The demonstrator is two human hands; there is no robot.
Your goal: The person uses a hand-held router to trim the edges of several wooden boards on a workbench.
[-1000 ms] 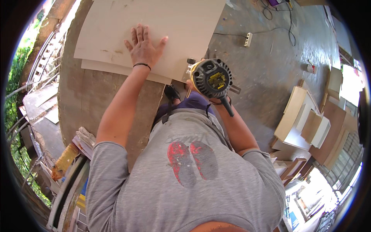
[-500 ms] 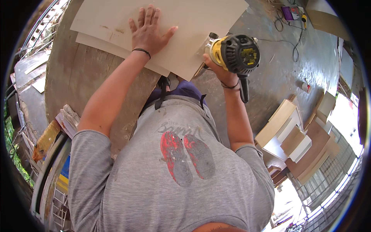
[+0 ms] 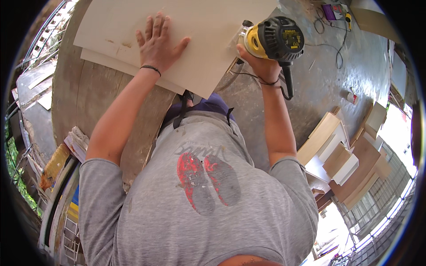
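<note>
My left hand [image 3: 159,46] lies flat with spread fingers on a pale, flat board [image 3: 204,31]. At the board's right edge, my right hand [image 3: 262,66] is wrapped round the lower body of a yellow and black router [image 3: 282,39]. The router leans to the right, its black motor end toward me and its base by the board's edge. Whether its bit touches the board is hidden. Under the top board, a second pale sheet [image 3: 106,61] sticks out along the near left side. Both rest over a brown wooden worktop [image 3: 88,97].
A black cord [image 3: 339,57] trails over the grey floor at right, near a purple box [image 3: 330,13]. Light wooden box-like pieces [image 3: 324,137] stand at lower right. Scrap wood [image 3: 77,139] and a metal frame [image 3: 55,199] are close on my left.
The router and my right hand have moved away from me along the board's right edge, and the router leans more. My left hand and the board appear slightly farther left and nearer.
</note>
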